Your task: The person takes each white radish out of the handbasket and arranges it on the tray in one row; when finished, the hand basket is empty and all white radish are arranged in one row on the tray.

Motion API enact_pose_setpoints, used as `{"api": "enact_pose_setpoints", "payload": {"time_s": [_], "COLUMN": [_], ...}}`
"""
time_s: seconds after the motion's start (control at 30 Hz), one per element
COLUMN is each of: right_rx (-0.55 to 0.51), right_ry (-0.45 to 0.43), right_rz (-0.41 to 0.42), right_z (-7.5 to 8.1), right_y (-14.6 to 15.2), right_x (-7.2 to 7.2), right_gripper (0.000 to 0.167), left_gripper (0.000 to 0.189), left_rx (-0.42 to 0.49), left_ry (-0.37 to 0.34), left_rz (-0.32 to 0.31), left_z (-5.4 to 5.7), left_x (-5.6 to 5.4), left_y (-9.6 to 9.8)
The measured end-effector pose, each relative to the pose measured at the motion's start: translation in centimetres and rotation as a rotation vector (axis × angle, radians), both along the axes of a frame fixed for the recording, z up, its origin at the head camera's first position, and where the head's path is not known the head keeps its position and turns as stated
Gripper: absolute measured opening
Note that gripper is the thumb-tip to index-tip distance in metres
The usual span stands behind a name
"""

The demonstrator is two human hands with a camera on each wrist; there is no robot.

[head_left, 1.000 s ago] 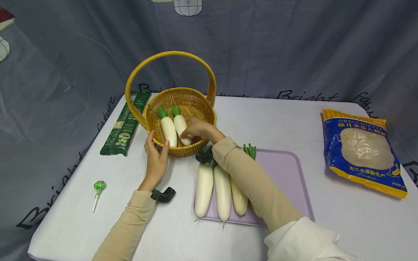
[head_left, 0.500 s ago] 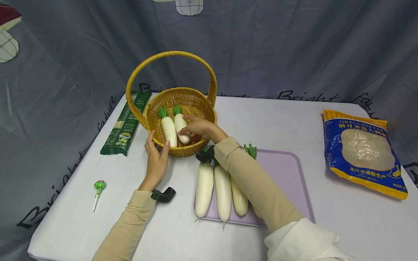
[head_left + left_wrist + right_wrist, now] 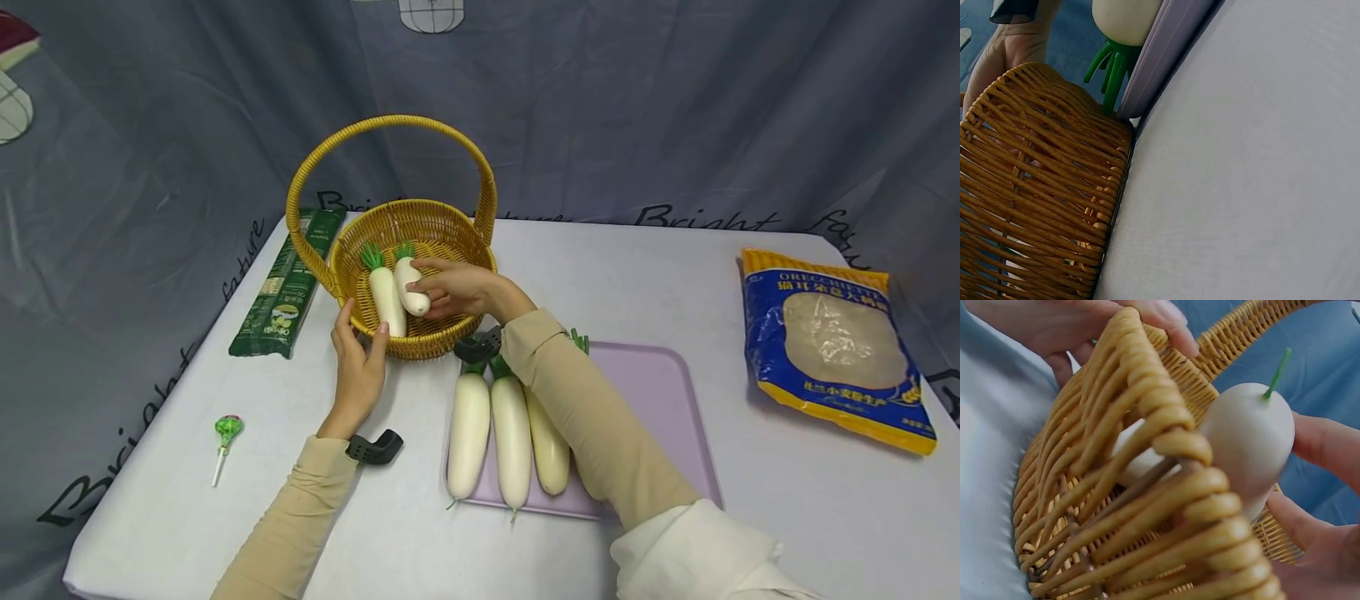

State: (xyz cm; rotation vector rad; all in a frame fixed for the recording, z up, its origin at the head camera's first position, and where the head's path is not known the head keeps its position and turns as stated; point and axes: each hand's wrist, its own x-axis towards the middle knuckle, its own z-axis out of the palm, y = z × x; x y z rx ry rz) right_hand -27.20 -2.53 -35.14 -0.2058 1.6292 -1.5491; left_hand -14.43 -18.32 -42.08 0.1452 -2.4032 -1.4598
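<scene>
In the head view, my right hand (image 3: 468,287) reaches over the front right of a yellow wicker basket (image 3: 420,350) with a tall handle. Its thumb and fingers pinch a small white radish (image 3: 411,287) with green leaves, root end tilted up. Seen from the right wrist, the radish (image 3: 1247,431) sits between thumb and fingers beside the rim. Another white radish (image 3: 386,302) lies in the basket just left of it. My left hand (image 3: 358,375) rests against the basket's front left side, fingers spread, thumb at the rim. Woven wall (image 3: 1041,187) fills the left wrist view's lower left.
A lilac tray (image 3: 660,400) holds several long white radishes (image 3: 468,433), partly under my right forearm. A green packet (image 3: 281,292) lies left of the basket, a lollipop (image 3: 228,429) at front left. A blue and yellow pasta bag (image 3: 836,350) lies at far right.
My right hand has raised the radish's root end and drawn slightly back to the right, so its tip now faces the camera. The left hand and basket stay in place.
</scene>
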Motion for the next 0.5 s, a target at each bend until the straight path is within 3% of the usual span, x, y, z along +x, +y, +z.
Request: {"api": "enact_pose_setpoints", "payload": {"time_s": [0.3, 0.5], "right_rx": [-0.169, -0.278], "right_ry": [-0.125, -0.128], "right_rz": [-0.033, -0.066], "right_z": [0.1, 0.2], "right_y": [0.9, 1.4], "right_x": [-0.4, -0.3], "right_gripper": [0.054, 0.053], "left_gripper": [0.064, 0.064], "left_rx": [0.008, 0.010], "left_ry": [-0.001, -0.006], "left_rz": [0.006, 0.001], "left_z": [-0.1, 0.0], "left_x": [0.0, 0.1], "left_y": [0.1, 0.0]}}
